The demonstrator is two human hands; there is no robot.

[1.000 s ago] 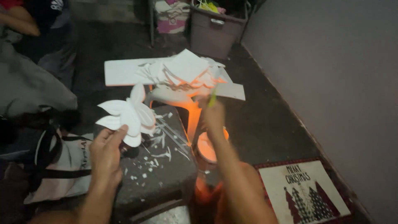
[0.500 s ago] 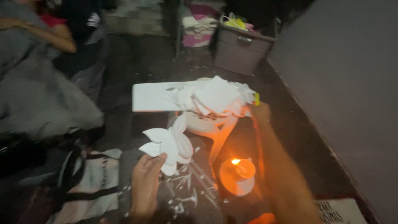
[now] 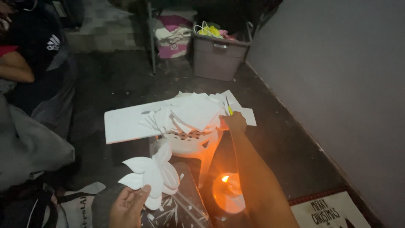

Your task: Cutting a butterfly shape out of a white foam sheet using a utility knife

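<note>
While your left hand [image 3: 126,207] pinches the light, fragile white foam flower [image 3: 152,174] by its lower petal near the candle [image 3: 228,192], your right hand [image 3: 233,122] grips a yellow cutter [image 3: 228,107].

The left hand [image 3: 126,207] was cut off at the wrist by the bottom edge, its fingertips hidden behind the white foam flower [image 3: 152,175]. The right hand [image 3: 234,122] hid most of the yellow-handled cutter [image 3: 228,107]; its blade was too small to make out. A white plastic stool [image 3: 190,143] was largely covered by foam offcuts [image 3: 194,112]. The printed mat [image 3: 333,211] ran off the bottom edge. A seated person [image 3: 29,71] was cut by the left edge.
</note>
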